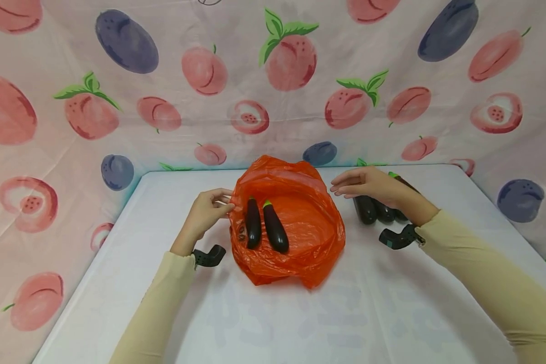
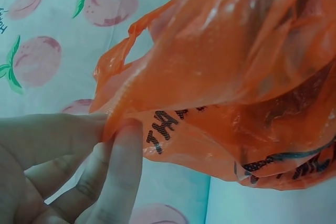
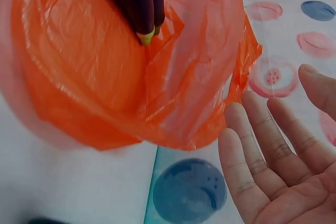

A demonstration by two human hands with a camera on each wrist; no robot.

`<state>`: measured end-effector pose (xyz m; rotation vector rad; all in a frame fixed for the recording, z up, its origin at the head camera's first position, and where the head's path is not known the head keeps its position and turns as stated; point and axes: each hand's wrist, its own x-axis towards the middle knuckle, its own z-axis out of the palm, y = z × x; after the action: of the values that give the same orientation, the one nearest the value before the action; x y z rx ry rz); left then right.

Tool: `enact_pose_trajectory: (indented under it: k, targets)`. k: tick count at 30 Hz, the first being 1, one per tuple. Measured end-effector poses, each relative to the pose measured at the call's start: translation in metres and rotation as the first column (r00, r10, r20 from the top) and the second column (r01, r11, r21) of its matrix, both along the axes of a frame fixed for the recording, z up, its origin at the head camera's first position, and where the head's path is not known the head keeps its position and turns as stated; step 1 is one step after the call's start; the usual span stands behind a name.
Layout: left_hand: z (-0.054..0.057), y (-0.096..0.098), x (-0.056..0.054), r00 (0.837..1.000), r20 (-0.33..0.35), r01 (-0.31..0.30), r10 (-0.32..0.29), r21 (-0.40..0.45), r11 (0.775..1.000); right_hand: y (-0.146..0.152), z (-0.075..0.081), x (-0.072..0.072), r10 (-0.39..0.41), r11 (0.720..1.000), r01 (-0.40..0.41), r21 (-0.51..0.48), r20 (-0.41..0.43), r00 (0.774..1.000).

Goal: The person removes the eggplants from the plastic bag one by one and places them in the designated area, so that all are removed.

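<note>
An orange plastic bag [image 1: 309, 217] stands with its mouth spread wide on the white table. Two dark eggplants, a left one [image 1: 253, 225] and a right one [image 1: 276, 230], lie side by side in it, green stem ends pointing away. At the bag's left rim, my left hand [image 1: 208, 210] pinches the plastic between thumb and fingers, as the left wrist view shows at the bag edge [image 2: 118, 114]. My right hand [image 1: 368, 184] hovers off the bag's right side, fingers extended and holding nothing. In the right wrist view its palm [image 3: 294, 192] faces the bag.
Several more eggplants [image 1: 367, 210] lie on the table at the right, partly hidden beneath my right hand and forearm. A fruit-patterned cloth [image 1: 236, 65] hangs behind the white table [image 1: 300, 323] and along its sides. A black wrist camera [image 1: 398, 237] hangs under the right wrist.
</note>
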<state>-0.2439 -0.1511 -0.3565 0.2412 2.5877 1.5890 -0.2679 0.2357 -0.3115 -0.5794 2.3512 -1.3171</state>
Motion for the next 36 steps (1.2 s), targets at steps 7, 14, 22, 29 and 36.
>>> enact_pose_trajectory:
  k: [7, 14, 22, 29, 36]
  targets:
    - [0.003, 0.001, 0.001, 0.999, -0.026, 0.025, -0.026, -0.026, 0.999, -0.016, -0.006, -0.005, 0.027, 0.999, -0.026, -0.042, 0.028, 0.999]
    - [0.005, 0.002, 0.001, 0.998, -0.041, 0.042, -0.045, -0.069, 0.997, -0.031, -0.012, -0.007, 0.025, 0.997, -0.019, -0.076, 0.074, 0.997]
    - [0.004, 0.001, 0.0, 0.998, -0.052, 0.021, -0.025, -0.078, 0.997, -0.05, -0.019, -0.01, 0.037, 0.995, -0.024, -0.097, 0.139, 0.99]
    - [-0.001, 0.001, 0.0, 0.996, -0.092, -0.016, 0.008, -0.08, 0.997, -0.069, -0.029, -0.01, 0.033, 0.996, -0.018, -0.088, 0.175, 0.984]
    - [-0.002, 0.003, 0.001, 0.992, -0.124, -0.03, 0.018, -0.101, 0.994, -0.089, -0.044, -0.012, -0.002, 0.995, 0.028, -0.096, 0.264, 0.964]
